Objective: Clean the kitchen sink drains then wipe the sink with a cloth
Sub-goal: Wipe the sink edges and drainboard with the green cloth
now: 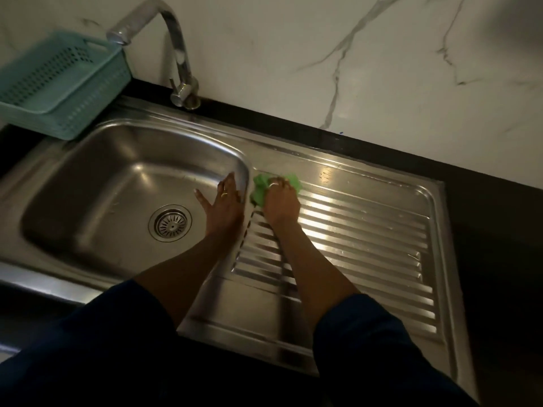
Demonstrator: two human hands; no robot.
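Note:
A stainless steel sink [97,171] has a round drain strainer [170,222] in the bottom of its bowl. To the right lies its ribbed draining board [367,230]. My right hand [280,204] grips a bunched green cloth [260,189] and presses it on the flat metal just right of the bowl's rim. My left hand [224,205] lies with straight fingers against the bowl's right inner wall, thumb spread toward the drain. It holds nothing.
A chrome tap [179,54] arches over the bowl from the back edge. A teal plastic basket [55,83] stands on the counter at the back left. A marble wall runs behind, and black counter [499,230] borders the sink on the right.

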